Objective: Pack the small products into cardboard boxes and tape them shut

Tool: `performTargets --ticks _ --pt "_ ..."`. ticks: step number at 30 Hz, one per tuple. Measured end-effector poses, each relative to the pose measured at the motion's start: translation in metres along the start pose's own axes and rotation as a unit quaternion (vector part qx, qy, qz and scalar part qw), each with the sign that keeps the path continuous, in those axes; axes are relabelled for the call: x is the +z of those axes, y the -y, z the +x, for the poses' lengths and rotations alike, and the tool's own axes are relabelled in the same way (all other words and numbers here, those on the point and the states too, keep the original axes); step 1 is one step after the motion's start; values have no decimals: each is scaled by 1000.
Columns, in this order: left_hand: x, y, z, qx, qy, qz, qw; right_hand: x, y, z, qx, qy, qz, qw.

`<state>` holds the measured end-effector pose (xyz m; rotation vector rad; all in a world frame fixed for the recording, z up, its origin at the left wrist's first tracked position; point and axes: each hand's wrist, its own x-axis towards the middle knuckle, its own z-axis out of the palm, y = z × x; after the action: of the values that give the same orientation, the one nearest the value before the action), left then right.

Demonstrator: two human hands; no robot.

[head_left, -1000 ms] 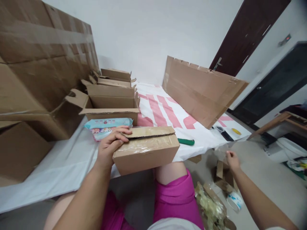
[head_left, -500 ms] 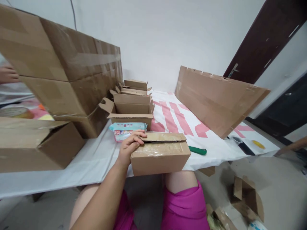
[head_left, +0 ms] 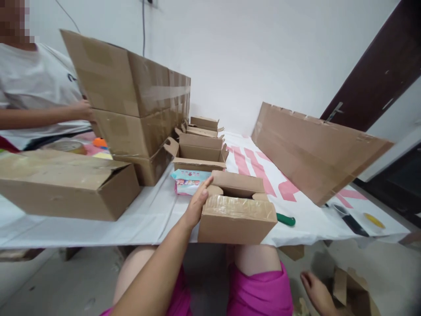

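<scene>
A small cardboard box [head_left: 238, 221] sits at the table's front edge, its top parted, with the back flap raised and a dark gap behind the taped front strip. Against its left side and top corner lies my left hand [head_left: 196, 206], fingers stretched out and touching the cardboard. My right hand [head_left: 315, 292] is low at the right, over the floor and away from the box; its fingers are blurred and partly hidden. Behind my left hand rests a blue and pink soft pack [head_left: 189, 181]. A green handle [head_left: 286, 219] sticks out beside the box's right side.
Open small boxes [head_left: 200, 151] stand in a row behind. Large stacked cartons [head_left: 115, 79] and a taped box [head_left: 66, 188] occupy the left, with a co-worker [head_left: 39, 87] beyond. A cardboard panel [head_left: 315, 149] leans at right. An open carton [head_left: 353, 289] lies on the floor.
The box's top flap has lifted, exposing the gap. My left hand has slid from the top to the left side. My right hand has come into view at lower right. The view has turned left.
</scene>
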<state>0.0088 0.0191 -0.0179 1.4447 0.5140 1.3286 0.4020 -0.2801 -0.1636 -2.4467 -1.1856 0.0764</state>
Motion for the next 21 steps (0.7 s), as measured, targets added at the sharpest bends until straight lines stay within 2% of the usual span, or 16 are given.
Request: performTargets --ticks 1,3,6,8,10,13,14,18,21 --pt "0 2 1 -20 -7 -14 1000 -7 6 13 -5 -14 27 1000" --pt "-1 4 2 -58 -17 -42 997 -27 32 39 -24 -88 71 993" --pt "-1 1 3 -87 -14 -36 995 -63 99 66 -97 -150 128 976" --pt "-2 -1 4 -70 -17 12 997 -82 148 73 -178 -155 178 955" --pt "-4 -2 4 -34 -30 61 997 -94 191 74 -242 -113 219 938" --pt "-9 -2 3 5 -31 102 994 -103 234 71 -294 8 266 918" --pt "-11 -3 3 6 -13 104 994 -106 243 70 -297 29 284 911" --pt "-18 -8 -3 -7 69 89 994 -119 259 63 -296 38 373 879" --pt "-20 -13 -6 -22 90 63 994 -130 264 52 -326 137 355 865"
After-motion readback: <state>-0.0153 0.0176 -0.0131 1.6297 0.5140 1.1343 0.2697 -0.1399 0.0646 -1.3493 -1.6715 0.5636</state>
